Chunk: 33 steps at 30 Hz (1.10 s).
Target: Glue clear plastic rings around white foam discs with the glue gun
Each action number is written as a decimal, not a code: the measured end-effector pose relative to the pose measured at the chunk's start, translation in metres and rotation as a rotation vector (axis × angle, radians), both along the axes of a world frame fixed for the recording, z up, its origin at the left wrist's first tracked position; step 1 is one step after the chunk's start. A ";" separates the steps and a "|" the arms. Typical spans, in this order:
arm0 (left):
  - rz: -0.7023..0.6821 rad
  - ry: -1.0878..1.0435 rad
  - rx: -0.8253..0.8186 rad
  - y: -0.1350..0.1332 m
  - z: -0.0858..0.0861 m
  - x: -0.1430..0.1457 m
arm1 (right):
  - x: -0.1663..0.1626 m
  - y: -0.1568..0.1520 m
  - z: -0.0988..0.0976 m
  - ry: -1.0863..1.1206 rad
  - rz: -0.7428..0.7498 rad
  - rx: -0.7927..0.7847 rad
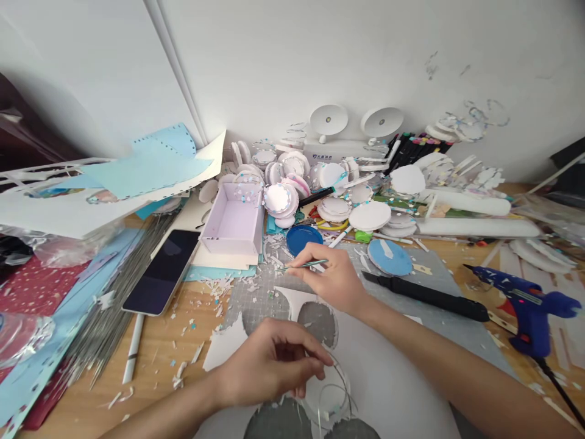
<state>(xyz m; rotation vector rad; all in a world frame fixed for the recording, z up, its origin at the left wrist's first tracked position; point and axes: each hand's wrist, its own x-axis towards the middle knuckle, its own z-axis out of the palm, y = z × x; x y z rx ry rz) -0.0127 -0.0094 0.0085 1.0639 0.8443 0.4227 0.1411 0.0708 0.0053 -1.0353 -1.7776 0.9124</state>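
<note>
1. Left hand point(274, 363): at the near edge of the cutting mat point(256, 292), fingers closed on a wire-rimmed disc point(326, 393). The disc lies on a white sheet point(393, 378) with round cut-outs, which covers the mat's near half.
2. Right hand point(336, 280): over the mat's centre, thumb and fingers pinched on a thin metal tool point(304, 265) pointing left.
3. Right of the mat: black knife point(425, 296), then blue glue gun point(525, 302).
4. Left of the mat: phone point(162, 271), screen dark.
5. Behind the mat: white box point(233, 219); farther, a white device point(333, 149) with a blue label too small to read.
</note>
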 end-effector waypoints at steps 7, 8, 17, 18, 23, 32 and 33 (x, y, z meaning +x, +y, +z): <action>0.352 0.035 0.103 0.010 0.004 -0.002 | 0.045 -0.018 0.024 0.095 -0.216 0.017; 0.409 0.060 0.131 0.013 0.003 -0.003 | 0.053 -0.023 0.024 0.102 -0.261 0.005; 0.423 0.292 0.635 0.019 -0.011 -0.006 | 0.081 -0.062 -0.011 0.440 -0.280 -0.137; 0.417 0.320 0.723 0.019 -0.012 -0.006 | 0.080 -0.065 -0.012 0.453 -0.269 -0.161; 0.400 0.380 0.860 0.016 -0.005 -0.011 | 0.073 -0.077 -0.008 0.486 -0.219 -0.221; 0.237 0.271 0.743 0.015 -0.004 -0.010 | 0.064 -0.083 -0.006 0.482 -0.201 -0.247; 0.241 0.277 0.762 0.015 -0.005 -0.011 | 0.065 -0.083 -0.006 0.482 -0.203 -0.243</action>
